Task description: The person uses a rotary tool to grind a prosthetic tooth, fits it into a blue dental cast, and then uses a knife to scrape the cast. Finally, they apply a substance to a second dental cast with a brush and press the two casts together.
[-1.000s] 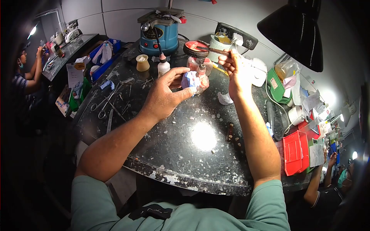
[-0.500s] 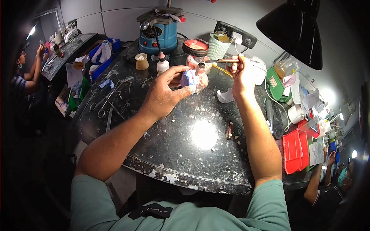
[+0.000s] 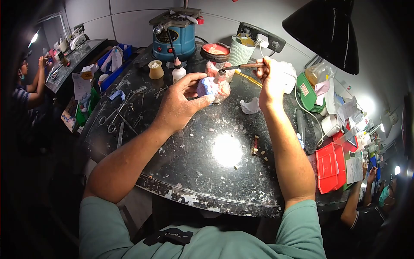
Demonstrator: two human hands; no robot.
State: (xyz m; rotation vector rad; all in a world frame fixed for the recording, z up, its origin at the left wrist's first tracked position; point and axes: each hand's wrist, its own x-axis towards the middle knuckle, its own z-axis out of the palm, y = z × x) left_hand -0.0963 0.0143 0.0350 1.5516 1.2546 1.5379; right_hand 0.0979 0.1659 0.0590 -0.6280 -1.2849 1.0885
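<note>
- Head view: the left hand (image 3: 179, 105) has its fingers (image 3: 202, 100) curled around a blue-and-pink cast (image 3: 212, 87). The cast sits between thumb and fingertips, raised a little above the tabletop (image 3: 194, 172).
- The right hand (image 3: 271, 82) pinches a thin wooden-handled tool (image 3: 243, 66) in a narrow grip. Its dark tip points towards the left fingertips and hangs over a small dark-capped bottle (image 3: 221, 75) just beside the cast.
- My judgement is that the work wants a firm hold on the cast, a light pinch on the tool and short strokes, with the cast's face turned towards the light.
- Just beyond both sets of fingers stand a red bowl (image 3: 215, 51), a mint-green cup (image 3: 239, 52) and a blue machine (image 3: 174, 36). These crowd the tool's path and could probably be knocked.
- A white squeeze bottle (image 3: 177, 71) stands just outside the left fingertips, and scissors (image 3: 113, 121) lie well beyond the left wrist.
- A crumpled tissue (image 3: 251, 105) lies near the right wrist.
- A co-worker's arm (image 3: 358, 203) is well apart on the right.
</note>
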